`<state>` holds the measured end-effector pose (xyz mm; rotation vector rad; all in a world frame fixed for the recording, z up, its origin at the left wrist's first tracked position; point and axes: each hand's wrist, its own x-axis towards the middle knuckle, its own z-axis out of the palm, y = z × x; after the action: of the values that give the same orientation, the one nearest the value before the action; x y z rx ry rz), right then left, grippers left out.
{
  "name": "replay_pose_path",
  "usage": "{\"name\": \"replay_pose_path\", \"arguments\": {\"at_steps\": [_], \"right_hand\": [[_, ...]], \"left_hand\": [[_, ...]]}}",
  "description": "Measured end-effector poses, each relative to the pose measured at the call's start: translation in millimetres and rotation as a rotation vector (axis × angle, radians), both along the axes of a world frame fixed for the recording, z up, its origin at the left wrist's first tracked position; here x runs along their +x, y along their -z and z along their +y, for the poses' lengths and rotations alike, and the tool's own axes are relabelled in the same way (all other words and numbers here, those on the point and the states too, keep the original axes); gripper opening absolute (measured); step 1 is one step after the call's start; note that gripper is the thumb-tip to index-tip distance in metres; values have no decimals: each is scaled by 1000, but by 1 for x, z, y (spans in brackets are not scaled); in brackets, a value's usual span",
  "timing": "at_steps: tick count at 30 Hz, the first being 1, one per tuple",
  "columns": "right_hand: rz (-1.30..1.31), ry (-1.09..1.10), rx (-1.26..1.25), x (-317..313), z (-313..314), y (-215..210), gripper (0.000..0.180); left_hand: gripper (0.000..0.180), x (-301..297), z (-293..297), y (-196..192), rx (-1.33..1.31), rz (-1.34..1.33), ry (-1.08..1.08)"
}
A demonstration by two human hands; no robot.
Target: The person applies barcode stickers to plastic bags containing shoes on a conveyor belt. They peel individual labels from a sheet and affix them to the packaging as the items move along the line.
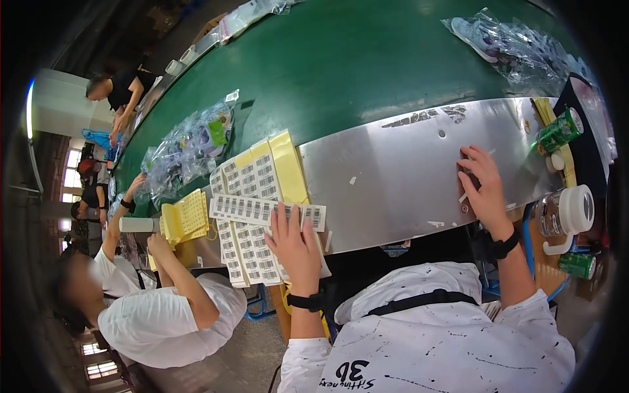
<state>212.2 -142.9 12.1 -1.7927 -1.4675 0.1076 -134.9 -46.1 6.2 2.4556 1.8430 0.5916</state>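
Observation:
My left hand (293, 247) lies with its fingers stretched over a strip of white barcode labels (246, 208). The strip rests across stacked barcode label sheets (252, 177) with yellow backing, on the near edge of the metal worktop. To the right, my right hand (483, 187) is over the bare metal (393, 177), fingers bent and apart. Beside its thumb is a small white paper scrap (463, 197); whether they touch is hard to tell. Both wrists wear black bands.
A green conveyor belt (341, 65) runs beyond the metal, carrying bagged shoes (190, 147) at left and more bagged items (511, 49) at far right. A co-worker (164, 314) sits at left by yellow label sheets (187, 219). A green can (561, 131) and clear jug (567, 215) stand right.

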Motion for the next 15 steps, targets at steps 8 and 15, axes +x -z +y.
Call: {"name": "replay_pose_path", "arguments": {"at_steps": [8, 15], "right_hand": [[-6, -2, -8, 0, -1, 8, 18], [-53, 11, -4, 1, -4, 8, 18]], "left_hand": [[33, -12, -3, -4, 61, -434, 58], [24, -18, -15, -25, 24, -779, -79]]}}
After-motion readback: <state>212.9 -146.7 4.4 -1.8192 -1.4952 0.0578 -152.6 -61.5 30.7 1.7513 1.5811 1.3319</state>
